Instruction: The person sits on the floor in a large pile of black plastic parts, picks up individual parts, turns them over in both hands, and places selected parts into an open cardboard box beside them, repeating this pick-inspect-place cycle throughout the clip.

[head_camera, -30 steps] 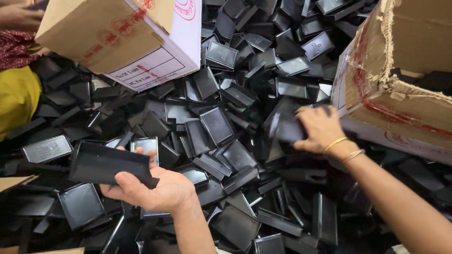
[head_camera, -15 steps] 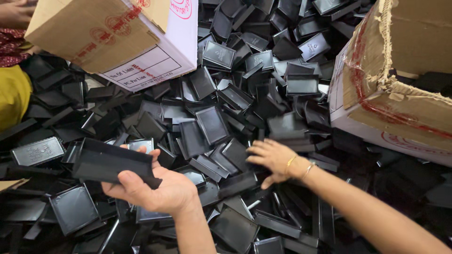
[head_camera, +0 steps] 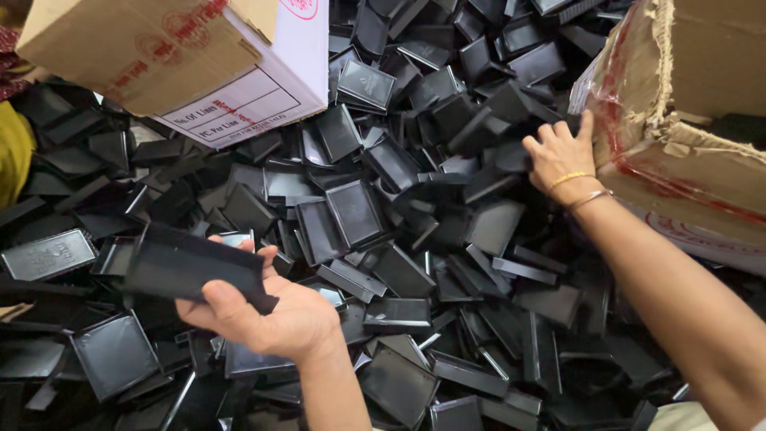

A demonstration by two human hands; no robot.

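Black trays point(head_camera: 195, 263) in left grip point(head_camera: 267, 315)

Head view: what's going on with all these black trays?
A person kneels over a big heap of black plastic trays. The left hand grips a stack of trays; the right hand reaches into the heap beside a torn cardboard box. Another cardboard box sits top left.

Glossy black rectangular plastic trays point(head_camera: 355, 211), heaped throughout. Brown cardboard box point(head_camera: 159, 56), white side panel, red stamps. Second brown cardboard box point(head_camera: 702, 104), red tape streaks. Thin gold metal bangles point(head_camera: 578, 187). Yellow cloth point(head_camera: 14, 160).
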